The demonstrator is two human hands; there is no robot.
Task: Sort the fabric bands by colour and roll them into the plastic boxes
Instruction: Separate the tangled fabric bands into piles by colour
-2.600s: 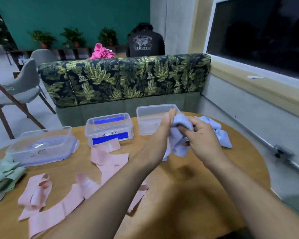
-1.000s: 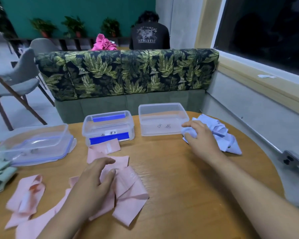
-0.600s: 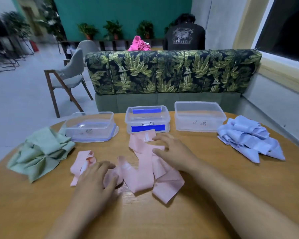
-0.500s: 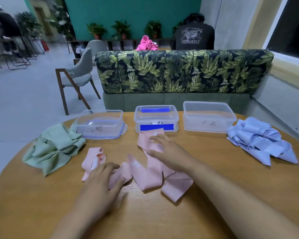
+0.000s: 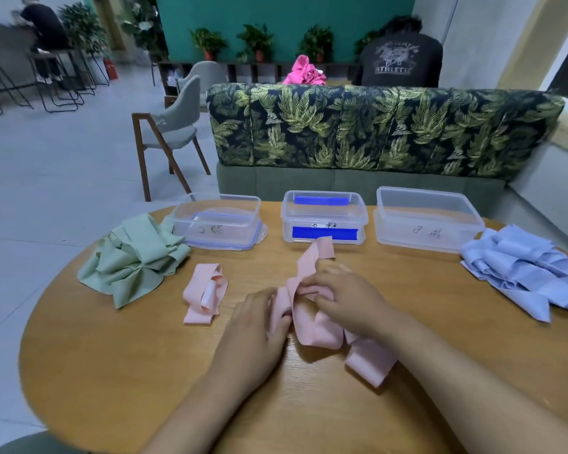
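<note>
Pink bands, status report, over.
Left hand and right hand both gripping pink bands. Spare pink band loose on table. Middle box holds no bands. Nothing in the way.

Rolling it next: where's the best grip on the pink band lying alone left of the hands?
Pinch its flat near end from above with the nearby left hand. The loose pink band is looped and bunched at its far end; the near end lies flat on the table, likely a cleaner rolling start.

A leaf-print bench (image 5: 374, 126) stands behind the wooden table (image 5: 112, 355). Beyond: a teal wall (image 5: 341, 14) (potted plants (image 5: 258, 44) along it), a grey chair (image 5: 181, 116), pale floor (image 5: 46, 191).
</note>
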